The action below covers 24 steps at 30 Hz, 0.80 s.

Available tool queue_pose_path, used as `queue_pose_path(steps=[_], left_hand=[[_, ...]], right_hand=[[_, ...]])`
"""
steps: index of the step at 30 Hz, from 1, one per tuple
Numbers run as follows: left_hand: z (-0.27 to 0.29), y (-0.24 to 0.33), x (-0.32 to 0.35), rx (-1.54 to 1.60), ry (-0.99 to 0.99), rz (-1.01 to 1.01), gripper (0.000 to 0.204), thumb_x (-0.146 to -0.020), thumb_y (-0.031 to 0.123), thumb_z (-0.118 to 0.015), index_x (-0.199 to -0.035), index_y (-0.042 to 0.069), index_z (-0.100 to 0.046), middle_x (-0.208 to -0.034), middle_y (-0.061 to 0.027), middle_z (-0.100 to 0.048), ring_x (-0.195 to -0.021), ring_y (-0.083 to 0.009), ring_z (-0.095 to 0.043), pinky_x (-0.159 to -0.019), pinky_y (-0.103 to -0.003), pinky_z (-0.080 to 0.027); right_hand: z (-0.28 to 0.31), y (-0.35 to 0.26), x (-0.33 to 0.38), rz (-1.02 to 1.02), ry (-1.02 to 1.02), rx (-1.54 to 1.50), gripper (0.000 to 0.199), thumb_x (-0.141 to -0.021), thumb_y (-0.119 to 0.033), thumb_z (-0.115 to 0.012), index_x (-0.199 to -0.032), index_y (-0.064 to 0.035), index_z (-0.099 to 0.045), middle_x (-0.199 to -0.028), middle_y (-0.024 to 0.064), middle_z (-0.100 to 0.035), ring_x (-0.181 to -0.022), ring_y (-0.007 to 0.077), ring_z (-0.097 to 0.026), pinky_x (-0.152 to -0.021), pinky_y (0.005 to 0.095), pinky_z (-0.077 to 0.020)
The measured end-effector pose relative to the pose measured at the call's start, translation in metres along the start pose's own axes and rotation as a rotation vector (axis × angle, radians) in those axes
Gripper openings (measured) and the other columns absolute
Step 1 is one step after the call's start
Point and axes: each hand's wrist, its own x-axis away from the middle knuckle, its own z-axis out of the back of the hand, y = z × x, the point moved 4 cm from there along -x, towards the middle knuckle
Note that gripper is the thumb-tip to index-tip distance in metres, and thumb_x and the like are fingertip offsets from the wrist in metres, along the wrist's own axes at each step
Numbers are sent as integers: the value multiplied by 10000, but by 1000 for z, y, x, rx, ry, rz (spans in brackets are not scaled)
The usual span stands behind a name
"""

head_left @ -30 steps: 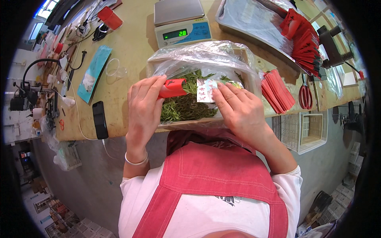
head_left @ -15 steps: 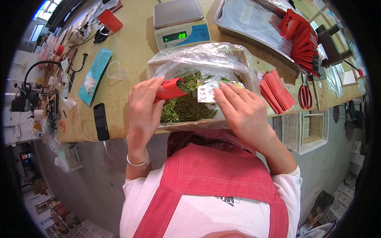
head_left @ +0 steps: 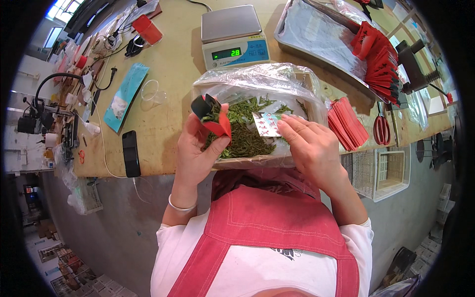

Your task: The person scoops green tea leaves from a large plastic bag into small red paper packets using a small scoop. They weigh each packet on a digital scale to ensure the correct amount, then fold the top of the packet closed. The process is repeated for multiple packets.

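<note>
Left hand (head_left: 194,152) grips a red-and-black pouch (head_left: 217,128), right hand (head_left: 312,143) a thin white patterned card (head_left: 265,124), over loose green leaves (head_left: 247,144); a boxy white scale (head_left: 233,37) sits at twelve o'clock.

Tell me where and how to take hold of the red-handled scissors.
Take the scissors by the red handles, probably from the near side and above: the loops face the near edge of the table, while the blades point away toward the metal tray. The red packet stack on their left makes that side look tighter.
</note>
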Motion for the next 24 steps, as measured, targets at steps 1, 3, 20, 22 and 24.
queue_pose_path(steps=[1, 3, 20, 22, 24], left_hand=[[1, 0, 0, -39, 5, -3, 744, -930, 5, -767, -1571, 12, -390, -1479, -153, -589, -1327, -210, -585, -1122, -358, -475], [2, -1, -1, -114, 5, -7, 746, -928, 17, -775, -1569, 13, -392, -1477, -159, -590, -1325, -217, -589, -1121, -358, -476], [43, 29, -184, -626, -13, -238, 557, -896, 47, -740, -1424, 25, -562, -1238, -133, -685, -1191, -227, -667, -1070, -389, -507], [42, 16, -226, -753, -70, -218, 509, -902, 86, -735, -1388, 30, -597, -1206, -137, -703, -1162, -243, -678, -1044, -414, -521], [40, -2, -258, -786, -119, -128, 479, -897, 106, -735, -1356, 29, -622, -1206, -150, -712, -1150, -278, -682, -1026, -436, -527]], right_hand=[[0, 1, -1, 4, 7, -8, 359, -829, -80, -653, -1174, -1, -716, -1169, 163, -755, -1060, 309, -744, -876, 415, -590], [0, 3, -1, 2, 22, -19, 345, -830, -80, -654, -1160, 0, -716, -1162, 158, -755, -1066, 312, -742, -884, 417, -589], [-17, 18, 1, -54, -50, -168, 272, -813, -29, -681, -1080, -12, -729, -1164, 147, -753, -1101, 309, -724, -964, 457, -569], [-17, 21, 1, -82, -22, -185, 277, -799, -13, -678, -1072, -7, -728, -1143, 147, -758, -1074, 310, -733, -935, 448, -581], [-21, 23, 3, -82, -6, -189, 280, -792, -6, -676, -1068, -3, -726, -1132, 146, -759, -1063, 310, -736, -919, 443, -584]])
